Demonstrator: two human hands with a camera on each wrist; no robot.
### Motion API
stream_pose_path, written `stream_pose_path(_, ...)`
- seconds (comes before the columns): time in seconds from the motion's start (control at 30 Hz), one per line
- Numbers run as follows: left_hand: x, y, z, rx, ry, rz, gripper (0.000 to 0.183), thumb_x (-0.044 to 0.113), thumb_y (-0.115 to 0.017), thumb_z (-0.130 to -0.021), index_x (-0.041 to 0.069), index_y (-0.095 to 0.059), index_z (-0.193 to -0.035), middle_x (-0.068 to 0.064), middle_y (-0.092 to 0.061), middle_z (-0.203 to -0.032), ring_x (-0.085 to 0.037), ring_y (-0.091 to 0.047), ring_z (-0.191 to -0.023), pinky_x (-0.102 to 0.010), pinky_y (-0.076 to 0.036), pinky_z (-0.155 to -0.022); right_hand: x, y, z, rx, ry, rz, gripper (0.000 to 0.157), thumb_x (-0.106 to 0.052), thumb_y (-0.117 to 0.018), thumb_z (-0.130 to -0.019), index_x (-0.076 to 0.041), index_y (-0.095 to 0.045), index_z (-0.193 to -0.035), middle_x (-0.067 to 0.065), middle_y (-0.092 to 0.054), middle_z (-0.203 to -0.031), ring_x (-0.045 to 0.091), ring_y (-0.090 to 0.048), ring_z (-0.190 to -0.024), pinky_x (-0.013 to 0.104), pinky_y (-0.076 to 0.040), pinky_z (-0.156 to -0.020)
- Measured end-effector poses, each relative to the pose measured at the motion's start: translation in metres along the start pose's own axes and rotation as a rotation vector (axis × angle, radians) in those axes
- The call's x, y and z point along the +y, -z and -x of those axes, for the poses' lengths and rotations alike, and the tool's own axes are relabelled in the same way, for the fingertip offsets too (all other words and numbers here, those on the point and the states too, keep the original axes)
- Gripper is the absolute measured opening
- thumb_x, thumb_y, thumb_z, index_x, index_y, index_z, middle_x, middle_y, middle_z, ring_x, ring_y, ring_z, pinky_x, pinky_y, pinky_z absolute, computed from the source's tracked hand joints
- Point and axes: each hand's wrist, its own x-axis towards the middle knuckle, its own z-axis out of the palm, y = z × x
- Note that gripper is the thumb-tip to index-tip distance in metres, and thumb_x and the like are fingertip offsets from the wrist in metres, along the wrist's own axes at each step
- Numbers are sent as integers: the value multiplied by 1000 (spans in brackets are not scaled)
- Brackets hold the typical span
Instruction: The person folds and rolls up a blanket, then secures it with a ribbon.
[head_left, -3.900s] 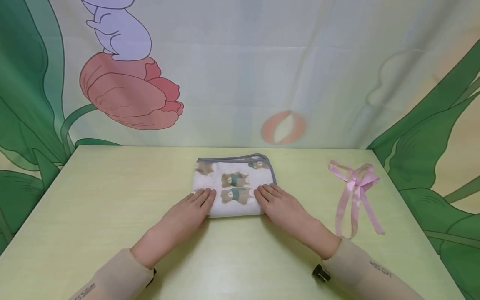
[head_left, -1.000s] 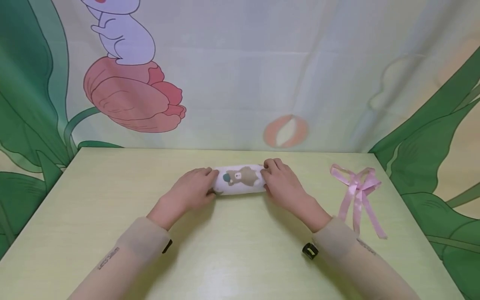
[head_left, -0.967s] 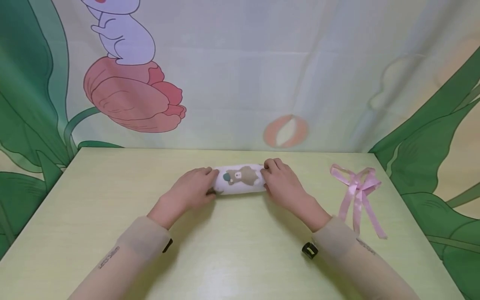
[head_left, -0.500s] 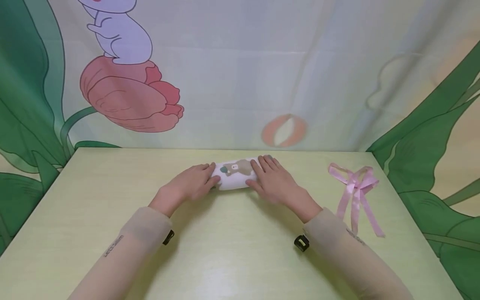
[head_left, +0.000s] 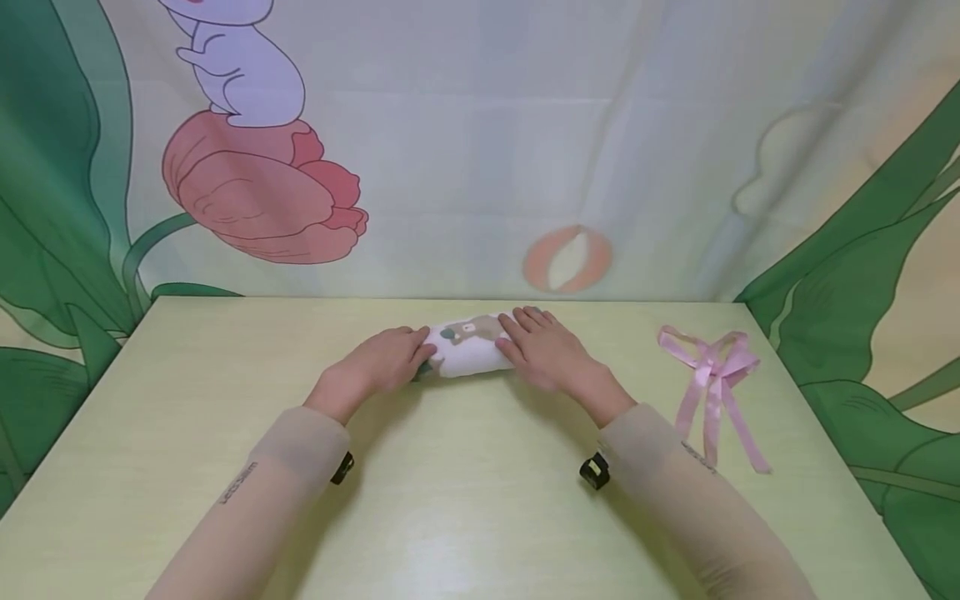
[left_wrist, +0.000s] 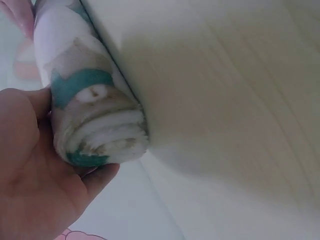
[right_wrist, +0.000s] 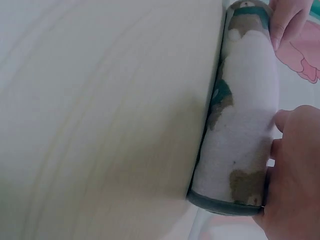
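A small white towel (head_left: 474, 357) with brown bears and teal scarves lies rolled up near the table's far edge. My left hand (head_left: 381, 358) grips its left end, thumb on the near side and fingers over the top. Coiled layers show at that end of the towel (left_wrist: 107, 135) in the left wrist view. My right hand (head_left: 551, 354) rests over the right end with fingers fairly straight, thumb on the near side. A grey trim borders this end of the towel (right_wrist: 235, 115) in the right wrist view.
On the table's right side lies a pink ribbon (head_left: 712, 367) tied in a bow, tails toward me. The pale table (head_left: 465, 500) meets a printed curtain (head_left: 450, 167) at its back edge.
The towel, folded flat at first, is now a roll farther from me. Over the last second it tilts slightly, and my right hand goes from gripping its end to lying flatter over it.
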Motion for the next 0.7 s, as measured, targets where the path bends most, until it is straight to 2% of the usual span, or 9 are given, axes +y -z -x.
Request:
stream_pose_path(0.1, 0, 1, 3, 3, -18, 7, 50, 33, -44, -111, -4, -54, -143, -20, -62, -128, -35, -58, -118, -48, -42, -107, -1, 0, -1, 11, 5, 10, 60, -41, -24, -113, -5, -33, -160, 21, -29, -163, 36, -19, -153, 48, -11, -123)
stream_pose_path(0.17, 2, 2, 5, -2, -39, 8, 43, 34, -46, -110, -1, -63, -128, -14, -64, -109, -30, -59, -101, -46, -47, -96, -2, 1, -1, 20, 8, 21, 58, -40, -25, -113, -5, -36, -159, 21, -32, -162, 36, -21, -153, 49, -12, -123)
stream_pose_path(0.27, 6, 3, 9, -14, -55, 23, 36, 36, -47, -109, 4, -65, -109, -7, -60, -90, -24, -56, -86, -41, -48, -84, -3, 0, 0, 55, 18, 46, 55, -37, -28, -114, -4, -40, -156, 20, -36, -160, 36, -24, -152, 51, -14, -122)
stream_pose_path(0.37, 9, 3, 12, -5, -56, 50, 36, 36, -46, -109, 6, -65, -101, -4, -59, -83, -21, -56, -78, -38, -47, -77, -7, -1, 3, 115, 12, 54, 52, -35, -34, -113, -4, -46, -153, 21, -36, -160, 36, -25, -152, 54, -14, -121)
stream_pose_path(0.47, 11, 4, 14, 17, -51, 85, 37, 34, -47, -109, 4, -68, -103, -3, -61, -81, -18, -56, -74, -35, -47, -72, -12, -4, 6, 207, -11, 60, 46, -33, -43, -111, -4, -56, -146, 22, -38, -159, 38, -28, -149, 57, -17, -120)
stream_pose_path(0.53, 11, 3, 15, 27, -50, 104, 37, 34, -49, -108, 2, -69, -107, -3, -63, -82, -18, -57, -72, -34, -48, -69, -16, -6, 7, 271, -42, 60, 41, -32, -49, -109, -6, -62, -138, 21, -42, -155, 38, -32, -145, 57, -23, -117)
stream_pose_path(0.6, 11, 3, 16, 31, -46, 115, 37, 34, -53, -107, 0, -67, -113, -4, -65, -86, -17, -58, -74, -33, -49, -69, -20, -7, 9, 325, -76, 49, 37, -33, -54, -107, -6, -64, -131, 20, -47, -147, 38, -38, -137, 56, -33, -110)
stream_pose_path(0.7, 12, 2, 19, 21, -42, 128, 43, 38, -59, -104, 0, -62, -124, -6, -67, -94, -19, -62, -80, -35, -51, -74, -24, -8, 10, 356, -109, -6, 38, -36, -57, -106, -5, -63, -127, 20, -48, -141, 38, -41, -131, 54, -41, -101)
